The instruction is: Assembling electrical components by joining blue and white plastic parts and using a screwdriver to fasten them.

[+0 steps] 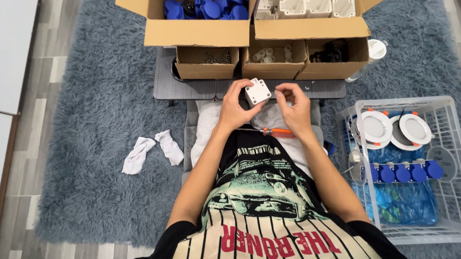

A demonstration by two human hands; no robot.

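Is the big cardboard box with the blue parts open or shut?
Open: the cardboard box has its flaps folded outward, and the blue parts inside show.

A small white plastic box (257, 92), square and blocky with rounded corners, sits tilted between both hands above the lap, near the front edge of the low grey table. Its upward face shows small dark holes near the corners. The left hand's fingers wrap its left side; the right fingertips hover just beside it
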